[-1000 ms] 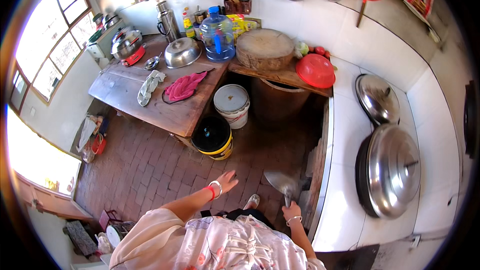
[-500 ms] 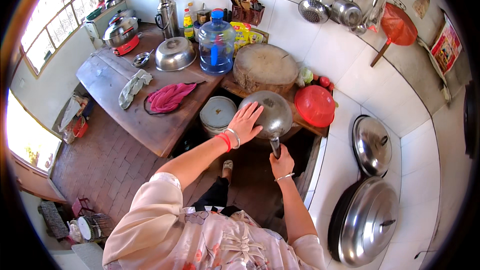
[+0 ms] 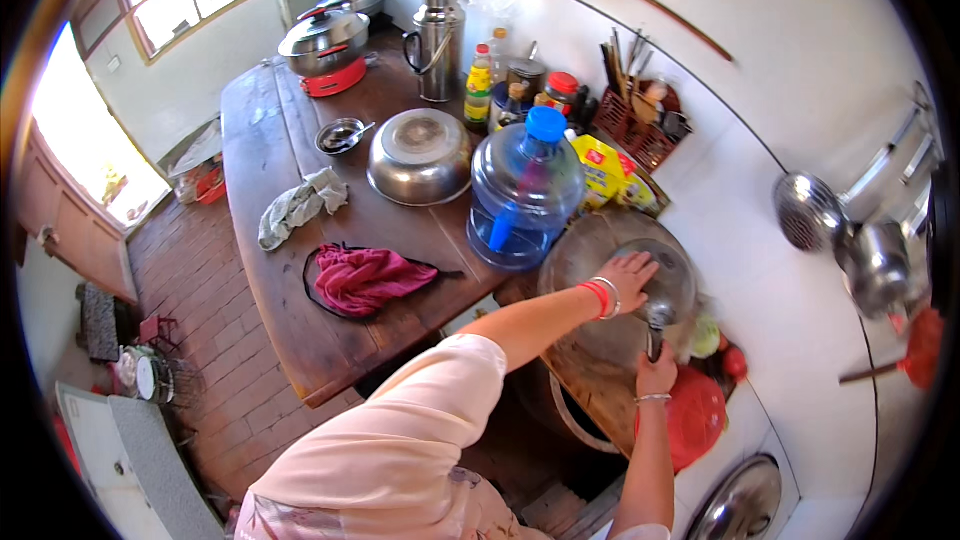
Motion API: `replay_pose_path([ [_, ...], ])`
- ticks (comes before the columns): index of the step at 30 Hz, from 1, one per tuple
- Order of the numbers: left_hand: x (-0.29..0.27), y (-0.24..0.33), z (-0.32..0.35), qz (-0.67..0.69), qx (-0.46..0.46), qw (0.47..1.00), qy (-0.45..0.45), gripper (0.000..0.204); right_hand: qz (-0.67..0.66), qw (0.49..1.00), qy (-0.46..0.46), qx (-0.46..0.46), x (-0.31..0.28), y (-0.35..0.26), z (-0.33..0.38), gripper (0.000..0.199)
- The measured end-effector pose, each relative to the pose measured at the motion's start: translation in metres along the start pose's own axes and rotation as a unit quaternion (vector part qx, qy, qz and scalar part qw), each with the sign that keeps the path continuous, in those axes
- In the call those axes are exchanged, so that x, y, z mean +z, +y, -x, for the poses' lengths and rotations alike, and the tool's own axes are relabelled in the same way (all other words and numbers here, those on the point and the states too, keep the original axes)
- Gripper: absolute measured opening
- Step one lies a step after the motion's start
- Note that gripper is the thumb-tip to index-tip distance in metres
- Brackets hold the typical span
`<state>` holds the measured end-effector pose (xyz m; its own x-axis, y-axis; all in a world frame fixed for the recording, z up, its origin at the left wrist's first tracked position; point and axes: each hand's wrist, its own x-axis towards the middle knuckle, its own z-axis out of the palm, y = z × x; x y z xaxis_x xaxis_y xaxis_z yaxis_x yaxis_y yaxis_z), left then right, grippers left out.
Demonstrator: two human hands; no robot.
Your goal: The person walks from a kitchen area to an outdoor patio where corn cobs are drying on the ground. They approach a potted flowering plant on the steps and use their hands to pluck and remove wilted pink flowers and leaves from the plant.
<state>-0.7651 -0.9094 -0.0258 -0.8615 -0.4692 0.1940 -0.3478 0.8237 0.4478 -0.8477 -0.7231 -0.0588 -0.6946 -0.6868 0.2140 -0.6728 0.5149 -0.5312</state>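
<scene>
a metal ladle [image 3: 662, 285] is gripped by its handle in the right hand [image 3: 655, 372]; its bowl, over the round chopping block [image 3: 590, 250], is pressed under the flat, spread left hand [image 3: 627, 278].

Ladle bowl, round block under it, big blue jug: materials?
Ladle: looks like bare steel, grey with a dull shine; right hand grips its handle, left hand rests on the bowl. Round block: probably wood, brown, worn matte top. Jug: clear blue plastic, see-through walls, opaque blue cap.
</scene>
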Motion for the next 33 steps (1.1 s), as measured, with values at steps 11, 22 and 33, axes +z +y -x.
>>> replay_pose_path([
  [11,0.024,-0.028,-0.062,0.008,-0.059,0.998,-0.010,0.069,0.151,0.988,-0.020,0.033,0.035,0.009,-0.082,0.050],
  [22,0.012,0.011,0.416,0.257,-0.330,0.893,-0.168,0.036,-0.198,0.950,-0.213,-0.118,0.043,0.027,0.193,0.014],
  [33,0.000,0.051,0.639,0.517,-0.623,0.525,0.263,0.029,-0.214,0.758,-0.485,-0.381,0.058,-0.167,0.288,0.015],
])
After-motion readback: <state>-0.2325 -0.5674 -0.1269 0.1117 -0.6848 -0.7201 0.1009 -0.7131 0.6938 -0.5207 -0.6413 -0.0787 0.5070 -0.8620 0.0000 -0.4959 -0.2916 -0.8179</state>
